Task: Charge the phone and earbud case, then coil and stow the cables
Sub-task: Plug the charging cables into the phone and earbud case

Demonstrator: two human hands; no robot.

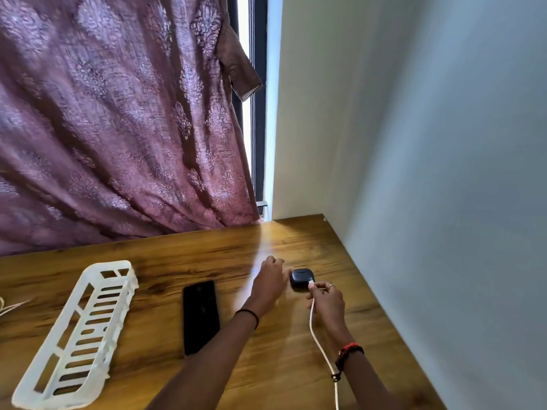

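Note:
A dark earbud case lies on the wooden table near the right wall. My left hand grips its left side with curled fingers. My right hand pinches the plug of a white cable, and the plug tip touches the case's near side. The cable runs down past my right wrist and out of the bottom of the view. A black phone lies flat on the table left of my left forearm, with no cable in it.
A white slotted plastic basket lies at the left front of the table. Thin pale cable ends show at the left edge. A purple patterned curtain hangs behind the table. A white wall borders the right side.

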